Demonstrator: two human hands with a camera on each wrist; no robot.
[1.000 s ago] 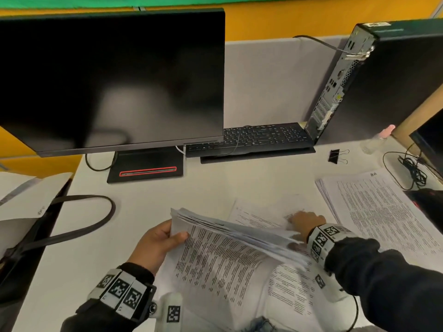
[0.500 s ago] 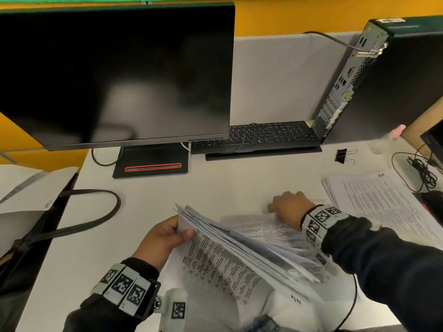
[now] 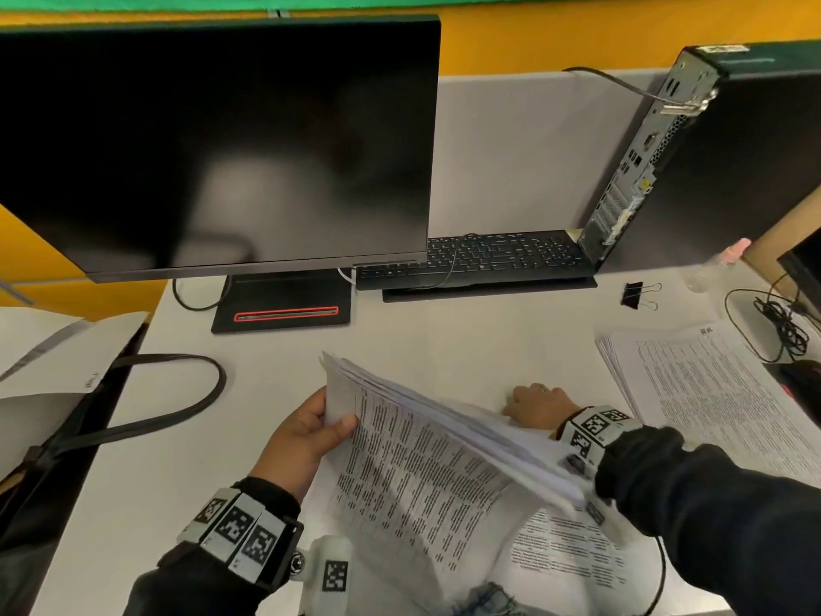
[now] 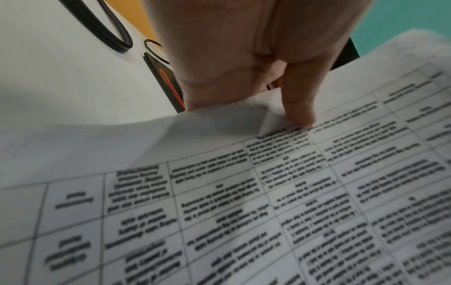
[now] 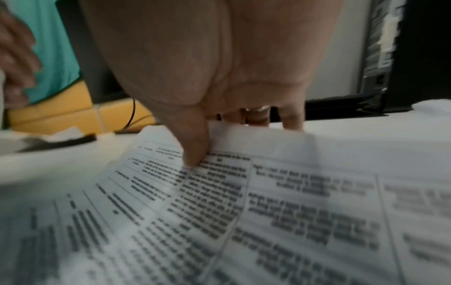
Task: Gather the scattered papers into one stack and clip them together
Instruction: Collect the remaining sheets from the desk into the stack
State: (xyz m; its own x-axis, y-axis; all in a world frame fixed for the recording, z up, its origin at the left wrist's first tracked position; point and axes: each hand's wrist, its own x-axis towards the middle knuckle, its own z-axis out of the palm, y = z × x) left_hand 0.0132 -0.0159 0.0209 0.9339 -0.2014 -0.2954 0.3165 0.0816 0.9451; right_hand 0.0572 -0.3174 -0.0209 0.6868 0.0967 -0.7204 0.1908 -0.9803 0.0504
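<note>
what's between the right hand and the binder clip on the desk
Nothing visible. The right hand pinches a sheet low on the desk; the binder clip lies beyond it, toward the computer tower, with only bare desk between them.

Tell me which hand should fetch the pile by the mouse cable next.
Right, probably. The right hand lies nearer that pile, pinching only loose sheets; the left hand grips the gathered stack.
</note>
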